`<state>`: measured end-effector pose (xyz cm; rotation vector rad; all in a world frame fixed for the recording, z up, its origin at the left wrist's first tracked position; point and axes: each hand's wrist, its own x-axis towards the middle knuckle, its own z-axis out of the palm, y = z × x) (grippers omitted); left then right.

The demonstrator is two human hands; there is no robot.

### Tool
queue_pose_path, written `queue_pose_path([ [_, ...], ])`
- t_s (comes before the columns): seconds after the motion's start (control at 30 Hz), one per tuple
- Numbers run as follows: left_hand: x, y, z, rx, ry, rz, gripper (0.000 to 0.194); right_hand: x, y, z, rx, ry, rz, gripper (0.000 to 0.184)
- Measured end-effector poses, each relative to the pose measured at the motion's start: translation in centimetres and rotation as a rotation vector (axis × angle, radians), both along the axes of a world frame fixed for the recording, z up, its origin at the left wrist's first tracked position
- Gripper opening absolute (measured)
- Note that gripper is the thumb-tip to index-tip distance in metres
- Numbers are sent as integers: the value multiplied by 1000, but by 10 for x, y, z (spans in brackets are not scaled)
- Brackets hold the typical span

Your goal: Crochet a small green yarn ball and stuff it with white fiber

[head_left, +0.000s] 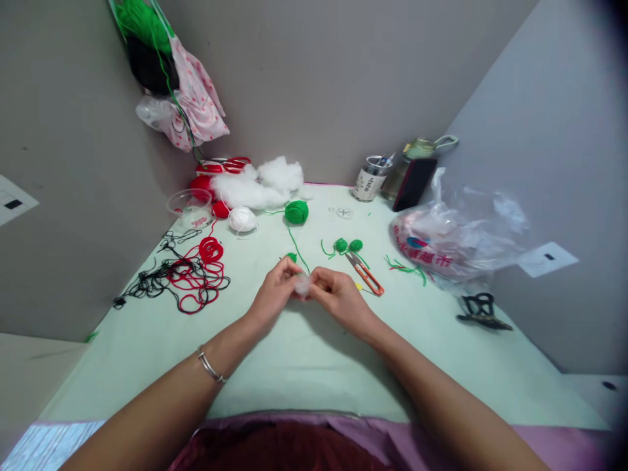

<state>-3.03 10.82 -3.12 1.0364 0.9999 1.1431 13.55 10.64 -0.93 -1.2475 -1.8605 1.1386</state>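
Both hands meet over the middle of the table. My left hand [275, 288] is closed, its thumb and fingertips gripping a small wispy tuft of white stuffing [302, 285]. From the other side, my right hand [339, 299] pinches the same tuft between thumb and fingers. Just beyond the left fingertips a bit of green yarn work [292, 257] shows; whether that hand also holds it I cannot tell. A strand runs from the green yarn ball [297, 212] toward the hands. Orange-handled thread snips [366, 273] lie right of my right hand, near two small green balls [341, 245].
Tangled black and red cords [189, 278] spread at left. Behind them are a white yarn ball [242, 220], a clear tub [190, 209] and a stuffing heap [255, 186]. At right lie a plastic bag [441, 239] and a black claw clip [483, 311]; a pen can [371, 178] stands behind.
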Motion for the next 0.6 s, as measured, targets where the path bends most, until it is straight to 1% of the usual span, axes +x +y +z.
queue_pose_path([
  [0.13, 1, -6, 6, -27, -80, -71, 18, 3, 9, -4, -2, 15, -142, 23],
  [0.23, 2, -9, 9, -7, -90, -95, 26, 6, 12, -4, 6, 20, -186, 24],
  [0.33, 3, -8, 6, 15, -71, -66, 27, 5, 10, -2, 14, 24, -156, 28],
  [0.47, 1, -1, -2, 29, -20, -26, 18, 0, -1, 5, 17, 21, -53, 30],
  [0.53, 0, 2, -5, 37, 12, -10, 15, -2, -6, 7, 7, 16, 0, 27],
  [0.6, -1, 5, -6, 43, 30, 4, 14, -4, -8, 7, 10, 11, 16, 19],
])
